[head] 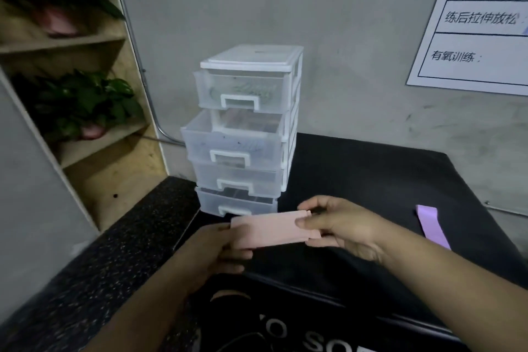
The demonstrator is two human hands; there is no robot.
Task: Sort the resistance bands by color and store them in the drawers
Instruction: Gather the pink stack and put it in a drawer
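A flat pink resistance band (271, 230) is stretched between both hands just in front of the drawer unit. My left hand (211, 251) grips its left end and my right hand (340, 226) pinches its right end between thumb and fingers. The white, translucent drawer unit (245, 128) stands on the black padded surface (371, 180). Its second drawer (231, 146) is pulled out, the other drawers sit nearly shut, and blurred contents show through the fronts. A purple band (433, 226) lies flat on the black surface to the right.
A wooden shelf (85, 137) with potted green plants stands at the left. A grey wall is behind, with a white poster (480, 23) of printed text at the upper right. A speckled dark floor (94, 266) runs along the lower left.
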